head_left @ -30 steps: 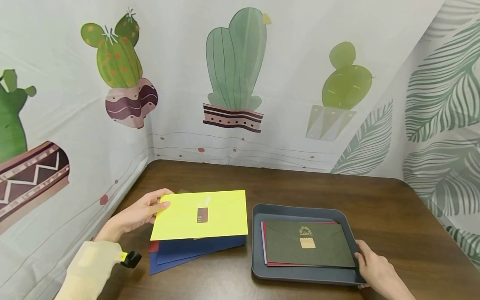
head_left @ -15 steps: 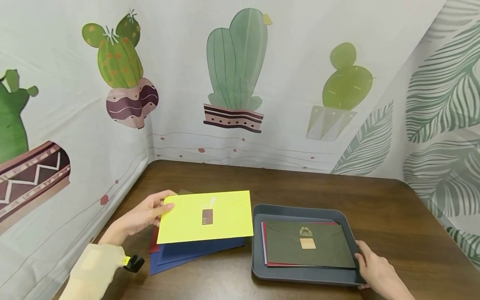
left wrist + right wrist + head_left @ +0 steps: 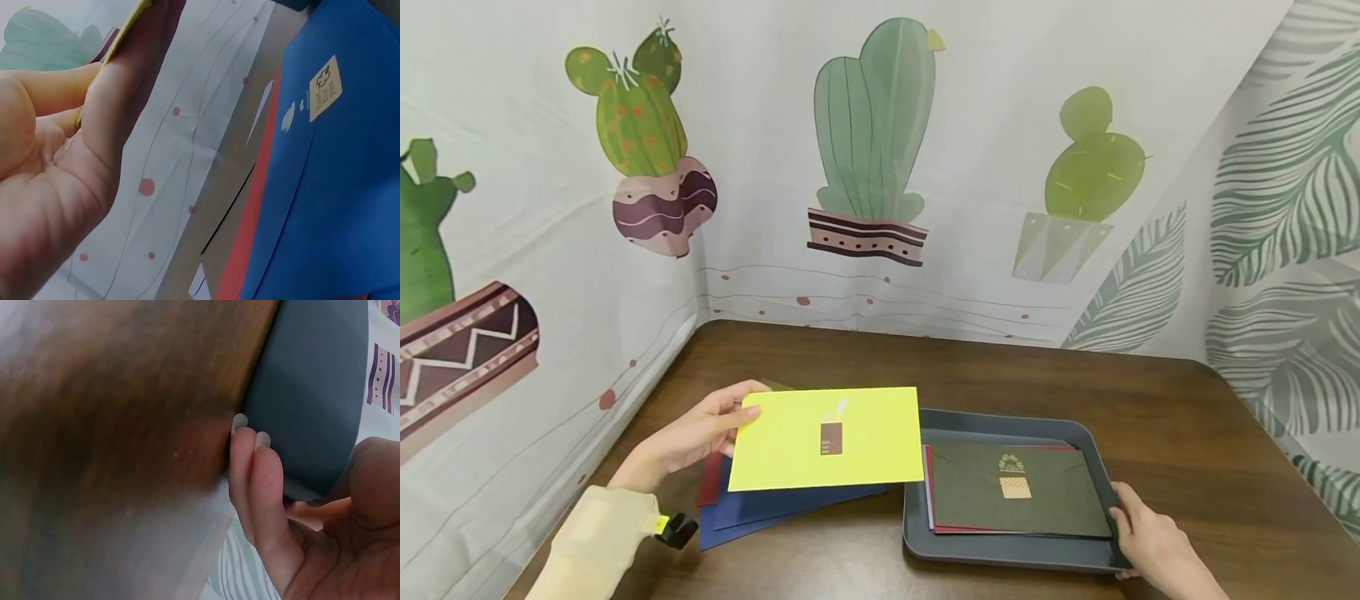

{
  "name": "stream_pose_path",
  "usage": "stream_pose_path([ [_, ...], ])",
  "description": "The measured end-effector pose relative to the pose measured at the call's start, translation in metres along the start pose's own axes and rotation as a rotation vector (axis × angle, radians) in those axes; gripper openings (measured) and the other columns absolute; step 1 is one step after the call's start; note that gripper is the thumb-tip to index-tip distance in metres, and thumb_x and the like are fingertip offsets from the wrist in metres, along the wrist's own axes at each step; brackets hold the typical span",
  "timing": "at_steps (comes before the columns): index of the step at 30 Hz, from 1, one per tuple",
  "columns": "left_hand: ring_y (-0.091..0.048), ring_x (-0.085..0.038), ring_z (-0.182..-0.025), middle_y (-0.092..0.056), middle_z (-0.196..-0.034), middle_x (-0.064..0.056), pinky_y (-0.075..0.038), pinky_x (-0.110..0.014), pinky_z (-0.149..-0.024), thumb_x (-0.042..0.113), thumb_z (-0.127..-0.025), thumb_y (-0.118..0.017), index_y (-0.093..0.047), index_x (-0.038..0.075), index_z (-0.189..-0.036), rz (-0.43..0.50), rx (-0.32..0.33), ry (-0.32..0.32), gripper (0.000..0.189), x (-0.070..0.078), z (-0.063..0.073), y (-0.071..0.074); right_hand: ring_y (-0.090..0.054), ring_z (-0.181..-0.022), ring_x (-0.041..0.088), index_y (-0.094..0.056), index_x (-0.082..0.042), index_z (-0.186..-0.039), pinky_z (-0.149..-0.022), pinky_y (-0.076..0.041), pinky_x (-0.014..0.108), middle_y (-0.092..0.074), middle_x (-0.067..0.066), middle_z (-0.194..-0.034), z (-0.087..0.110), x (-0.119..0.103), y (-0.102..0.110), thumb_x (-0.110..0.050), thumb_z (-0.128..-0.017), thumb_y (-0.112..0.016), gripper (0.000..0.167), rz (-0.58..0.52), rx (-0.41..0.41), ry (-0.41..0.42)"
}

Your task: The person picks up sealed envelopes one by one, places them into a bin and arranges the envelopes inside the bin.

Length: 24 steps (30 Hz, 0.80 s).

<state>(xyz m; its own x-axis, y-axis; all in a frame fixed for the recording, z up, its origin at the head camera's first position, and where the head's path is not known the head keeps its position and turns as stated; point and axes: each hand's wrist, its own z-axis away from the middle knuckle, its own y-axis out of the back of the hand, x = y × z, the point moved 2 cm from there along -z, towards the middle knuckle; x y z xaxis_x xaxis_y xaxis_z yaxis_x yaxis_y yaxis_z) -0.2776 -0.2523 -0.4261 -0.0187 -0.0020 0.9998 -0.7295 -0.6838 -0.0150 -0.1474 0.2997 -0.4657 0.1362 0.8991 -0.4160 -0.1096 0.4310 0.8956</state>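
Observation:
A bright yellow envelope with a small brown label is pinched at its left edge between the thumb and fingers of my left hand. It is held above a spread pile of blue envelopes, and its right end overlaps the tray's left rim from this angle. My right hand grips the right side of a dark grey tray, thumb over the rim; in the right wrist view, fingers touch the tray's outer wall. Inside the tray, a dark green envelope lies on red and pale ones.
A red envelope shows under the blue ones, whose gold label is visible in the left wrist view. The brown wooden table meets a cactus-printed cloth behind and at left. A black device is strapped to the left wrist.
My left hand has carried the yellow envelope rightward, so it now overlaps the tray's left rim in the head view. My right hand and the tray have stayed put.

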Motion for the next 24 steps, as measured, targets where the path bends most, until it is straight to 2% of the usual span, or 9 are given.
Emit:
stream_pose_path([
  [5,-0.072,-0.025,-0.094,-0.069,-0.113,-0.007,-0.058,-0.048,-0.074,0.007,-0.106,-0.031,-0.044,0.010,-0.129,0.061,-0.050,0.005,0.027,-0.002,-0.009,-0.006,-0.061,-0.048,0.012,-0.038,-0.001,-0.132,-0.061,-0.051,0.049,-0.067,0.010,-0.079,0.001,0.001,0.000,-0.012,-0.101,-0.042,0.033,-0.006,-0.005,0.003],
  [8,-0.071,-0.025,-0.096,-0.068,-0.115,-0.008,-0.058,-0.048,-0.074,0.006,-0.106,-0.029,-0.044,0.009,-0.131,0.082,-0.072,-0.007,0.029,-0.002,-0.013,-0.009,-0.061,-0.047,0.012,-0.038,0.000,-0.132,-0.062,-0.051,0.051,-0.067,0.010,-0.079,0.000,0.001,0.001,-0.012,-0.100,-0.042,0.034,-0.005,-0.016,0.005],
  [14,-0.071,-0.023,-0.096,-0.067,-0.116,-0.006,-0.059,-0.045,-0.074,0.008,-0.106,-0.030,-0.043,0.010,-0.133,0.093,-0.095,-0.016,0.031,0.001,-0.020,-0.017,-0.059,-0.049,0.014,-0.035,0.005,-0.134,-0.061,-0.050,0.047,-0.062,0.002,-0.074,-0.004,0.001,0.003,-0.013,-0.102,-0.039,0.038,-0.005,-0.077,-0.010],
  [19,-0.071,-0.022,-0.098,-0.067,-0.116,-0.006,-0.058,-0.045,-0.076,0.009,-0.106,-0.031,-0.043,0.009,-0.131,0.097,-0.113,-0.007,0.028,0.001,-0.028,-0.025,-0.059,-0.048,0.014,-0.036,0.005,-0.134,-0.060,-0.050,0.045,-0.060,0.001,-0.071,-0.004,0.001,0.003,-0.013,-0.101,-0.040,0.038,-0.012,-0.062,-0.010],
  [24,-0.071,-0.021,-0.098,-0.067,-0.115,-0.005,-0.059,-0.044,-0.077,0.009,-0.106,-0.032,-0.045,0.008,-0.130,0.107,-0.132,-0.002,0.027,0.000,-0.034,-0.031,-0.058,-0.049,0.014,-0.037,0.004,-0.133,-0.060,-0.050,0.046,-0.063,0.004,-0.075,-0.003,0.002,0.001,-0.012,-0.101,-0.041,0.036,-0.007,-0.047,0.001],
])
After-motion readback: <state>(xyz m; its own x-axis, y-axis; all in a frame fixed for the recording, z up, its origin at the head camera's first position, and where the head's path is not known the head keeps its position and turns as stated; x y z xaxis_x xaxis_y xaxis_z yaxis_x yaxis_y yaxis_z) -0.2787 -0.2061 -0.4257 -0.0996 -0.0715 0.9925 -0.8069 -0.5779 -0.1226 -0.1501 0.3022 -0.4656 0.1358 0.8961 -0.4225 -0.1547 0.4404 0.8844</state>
